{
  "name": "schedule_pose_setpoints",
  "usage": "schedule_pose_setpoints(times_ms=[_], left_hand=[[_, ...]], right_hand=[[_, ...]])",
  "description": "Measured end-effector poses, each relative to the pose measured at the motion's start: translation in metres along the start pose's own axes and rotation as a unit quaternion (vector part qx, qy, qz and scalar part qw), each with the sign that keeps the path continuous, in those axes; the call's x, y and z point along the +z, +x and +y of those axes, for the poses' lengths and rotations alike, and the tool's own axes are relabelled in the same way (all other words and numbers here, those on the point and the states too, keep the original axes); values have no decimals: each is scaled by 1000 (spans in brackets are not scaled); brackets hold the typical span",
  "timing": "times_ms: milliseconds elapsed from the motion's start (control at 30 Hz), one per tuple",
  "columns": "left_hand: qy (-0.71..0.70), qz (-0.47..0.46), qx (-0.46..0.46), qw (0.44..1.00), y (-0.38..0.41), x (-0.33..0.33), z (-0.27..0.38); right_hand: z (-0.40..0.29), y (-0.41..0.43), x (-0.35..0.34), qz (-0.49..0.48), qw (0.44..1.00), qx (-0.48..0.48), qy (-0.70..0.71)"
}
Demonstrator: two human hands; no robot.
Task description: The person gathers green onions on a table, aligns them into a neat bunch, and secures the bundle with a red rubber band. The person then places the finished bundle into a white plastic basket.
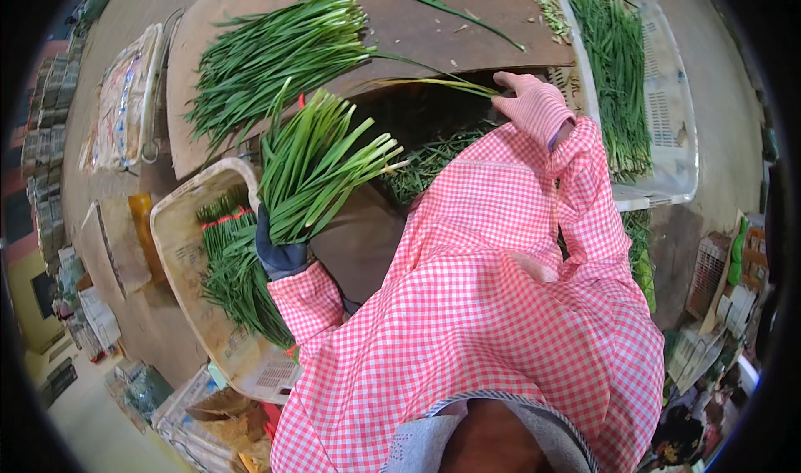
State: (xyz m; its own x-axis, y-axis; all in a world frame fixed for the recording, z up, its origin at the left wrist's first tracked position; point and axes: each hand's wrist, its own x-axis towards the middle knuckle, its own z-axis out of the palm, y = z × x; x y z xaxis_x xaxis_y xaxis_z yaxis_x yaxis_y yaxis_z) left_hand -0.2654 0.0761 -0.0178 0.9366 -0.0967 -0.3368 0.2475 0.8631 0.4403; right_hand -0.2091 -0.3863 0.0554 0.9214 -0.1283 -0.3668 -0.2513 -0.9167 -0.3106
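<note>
My left hand (278, 248), in a dark glove, grips a loose bunch of garlic chives (319, 172) with its pale cut ends pointing up and to the right. In my right hand (532, 102), gloved in pink stripes, are a few thin stalks (444, 84), some of them yellowed, that stretch leftward. A larger pile of chives (281, 54) lies on the board (413, 29) in front of me. Below the board's near edge, loose green leaves (432, 160) lie beside my checked smock.
On the left, a plastic crate (178, 248) holds chives tied with red bands (226, 218). A white crate (679, 129) on the right contains more chives (610, 79). Stray stalks (463, 17) and trimmed pale ends (551, 10) lie at the board's far side and right end.
</note>
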Motion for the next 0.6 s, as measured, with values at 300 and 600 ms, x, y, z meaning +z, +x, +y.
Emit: schedule_pose_setpoints(times_ms=[300,600], left_hand=[[-18,12,27,999,-1,-5,-2],[-13,-34,25,999,-3,-10,-1]], right_hand=[[-106,-21,5,-128,956,-239,109],[-167,2,40,-280,916,-283,-45]])
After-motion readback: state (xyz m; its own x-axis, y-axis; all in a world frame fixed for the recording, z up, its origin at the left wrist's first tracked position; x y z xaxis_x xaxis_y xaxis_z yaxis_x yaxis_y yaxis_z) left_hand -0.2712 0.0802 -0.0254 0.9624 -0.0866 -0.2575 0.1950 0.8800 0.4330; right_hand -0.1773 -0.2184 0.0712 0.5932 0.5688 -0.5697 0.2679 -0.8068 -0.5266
